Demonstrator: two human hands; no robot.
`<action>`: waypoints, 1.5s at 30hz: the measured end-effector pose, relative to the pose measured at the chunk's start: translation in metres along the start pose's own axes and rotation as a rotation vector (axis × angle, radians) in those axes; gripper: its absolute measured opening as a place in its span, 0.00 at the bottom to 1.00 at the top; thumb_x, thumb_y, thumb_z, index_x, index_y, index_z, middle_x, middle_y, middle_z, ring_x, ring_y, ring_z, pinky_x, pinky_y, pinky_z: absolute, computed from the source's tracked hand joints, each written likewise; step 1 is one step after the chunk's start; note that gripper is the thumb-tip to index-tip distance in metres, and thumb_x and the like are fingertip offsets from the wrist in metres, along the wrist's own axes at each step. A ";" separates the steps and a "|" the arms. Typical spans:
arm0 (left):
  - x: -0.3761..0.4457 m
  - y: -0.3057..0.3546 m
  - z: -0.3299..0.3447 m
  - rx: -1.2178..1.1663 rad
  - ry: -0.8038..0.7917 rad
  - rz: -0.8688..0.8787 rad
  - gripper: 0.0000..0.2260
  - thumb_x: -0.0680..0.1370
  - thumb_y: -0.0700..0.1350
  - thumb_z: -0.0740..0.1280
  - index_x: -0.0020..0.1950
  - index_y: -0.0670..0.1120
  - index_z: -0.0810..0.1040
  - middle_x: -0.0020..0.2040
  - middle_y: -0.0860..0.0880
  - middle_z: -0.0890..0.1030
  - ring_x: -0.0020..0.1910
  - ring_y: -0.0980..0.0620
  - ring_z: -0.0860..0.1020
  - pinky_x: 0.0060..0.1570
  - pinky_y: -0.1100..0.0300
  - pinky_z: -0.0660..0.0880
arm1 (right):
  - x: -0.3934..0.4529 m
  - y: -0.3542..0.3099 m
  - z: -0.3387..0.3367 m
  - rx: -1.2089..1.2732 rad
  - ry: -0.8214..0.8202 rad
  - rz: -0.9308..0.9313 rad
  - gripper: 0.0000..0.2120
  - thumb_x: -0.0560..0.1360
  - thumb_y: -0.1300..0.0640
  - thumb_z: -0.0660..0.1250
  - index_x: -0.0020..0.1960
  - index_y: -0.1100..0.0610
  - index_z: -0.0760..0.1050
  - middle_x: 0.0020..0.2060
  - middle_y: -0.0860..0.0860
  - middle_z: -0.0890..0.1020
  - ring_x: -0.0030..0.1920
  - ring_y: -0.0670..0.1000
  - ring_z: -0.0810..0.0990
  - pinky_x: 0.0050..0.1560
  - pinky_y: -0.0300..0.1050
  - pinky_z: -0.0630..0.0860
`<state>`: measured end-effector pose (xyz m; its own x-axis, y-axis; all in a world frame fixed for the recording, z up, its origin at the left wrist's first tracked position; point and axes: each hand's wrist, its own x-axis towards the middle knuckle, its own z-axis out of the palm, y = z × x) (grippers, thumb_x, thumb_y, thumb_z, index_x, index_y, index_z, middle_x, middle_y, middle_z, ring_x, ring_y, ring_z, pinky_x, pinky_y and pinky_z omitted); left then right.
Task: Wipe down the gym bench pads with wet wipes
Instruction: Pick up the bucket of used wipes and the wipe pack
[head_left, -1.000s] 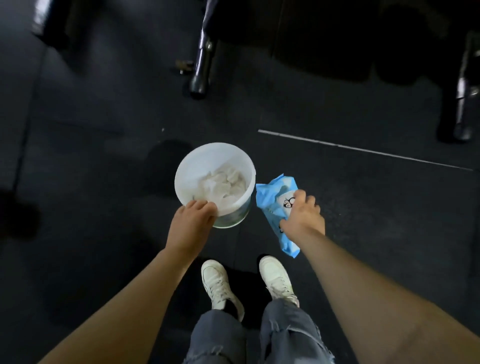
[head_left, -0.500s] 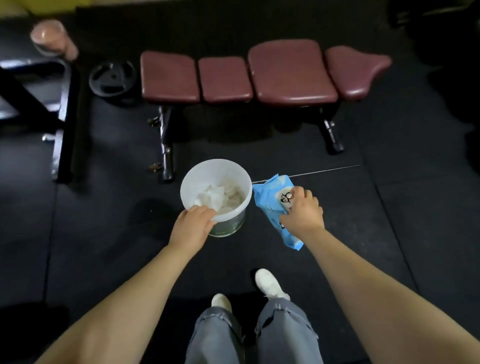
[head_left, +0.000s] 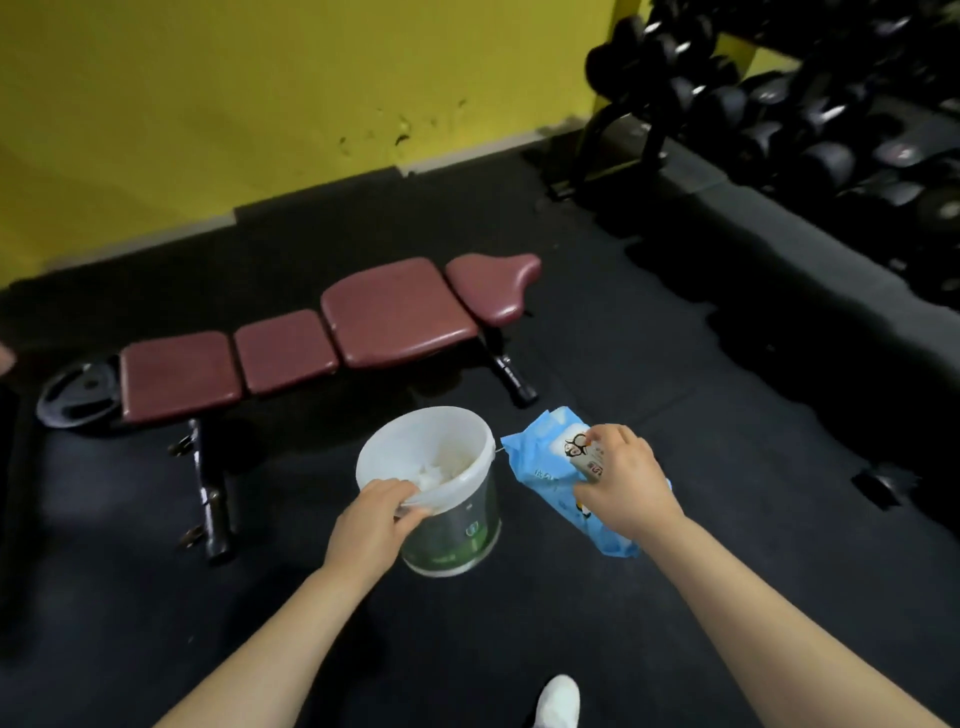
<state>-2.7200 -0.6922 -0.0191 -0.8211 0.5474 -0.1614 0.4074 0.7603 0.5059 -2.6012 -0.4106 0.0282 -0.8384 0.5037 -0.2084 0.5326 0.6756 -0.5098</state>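
1. The left hand (head_left: 375, 519), low in the middle of the frame, grips the near rim of a white bucket (head_left: 467, 512), fingers curled over the edge and into the opening.
2. The bucket hangs above the dark floor (head_left: 727, 467); crumpled white wipes (head_left: 444, 467) lie inside it, and its lower wall carries a green label.
3. The right hand (head_left: 621, 486), just right of the bucket, holds a blue wet wipe pack (head_left: 540, 467); the thumb and fingers are curled round the pack, with the fingertips at its white label flap.
4. The pack is tilted, one end toward the bucket's rim and the other pointing to the lower right; whether it touches the bucket cannot be told.
5. The gym bench (head_left: 332, 338) stands across the middle left of the frame, beyond the bucket and well apart from both hands. Its four dark red pads lie in a row, the pad at the right end narrowing to a rounded tip.
6. A black weight plate (head_left: 78, 395) sits at the bench's left end.
7. A rack of black dumbbells (head_left: 810, 119) fills the upper right, and a yellow wall (head_left: 260, 104) spans the top.
8. A white shoe (head_left: 558, 701) shows at the bottom edge.
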 end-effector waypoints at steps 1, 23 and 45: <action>0.012 0.020 0.005 -0.012 -0.006 0.003 0.06 0.79 0.56 0.65 0.45 0.56 0.76 0.43 0.58 0.76 0.47 0.59 0.72 0.38 0.61 0.70 | 0.002 0.013 -0.015 0.000 0.025 0.006 0.25 0.69 0.57 0.71 0.64 0.53 0.68 0.63 0.45 0.70 0.59 0.49 0.67 0.51 0.39 0.65; 0.433 0.233 0.046 -0.135 -0.159 0.244 0.16 0.73 0.56 0.73 0.34 0.51 0.69 0.38 0.54 0.74 0.43 0.58 0.72 0.41 0.58 0.72 | 0.313 0.156 -0.208 0.059 0.245 0.284 0.23 0.68 0.57 0.69 0.63 0.53 0.74 0.61 0.43 0.72 0.57 0.47 0.73 0.50 0.38 0.69; 0.909 0.332 0.044 -0.179 -0.012 0.196 0.05 0.76 0.47 0.72 0.44 0.56 0.77 0.42 0.59 0.77 0.49 0.59 0.71 0.49 0.59 0.70 | 0.821 0.229 -0.350 -0.027 -0.059 0.140 0.22 0.66 0.58 0.70 0.60 0.53 0.77 0.54 0.44 0.76 0.52 0.46 0.77 0.51 0.38 0.73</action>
<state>-3.3136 0.0732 -0.0351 -0.7279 0.6835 -0.0550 0.4803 0.5655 0.6705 -3.1265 0.3460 0.0320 -0.7605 0.5621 -0.3252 0.6473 0.6157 -0.4494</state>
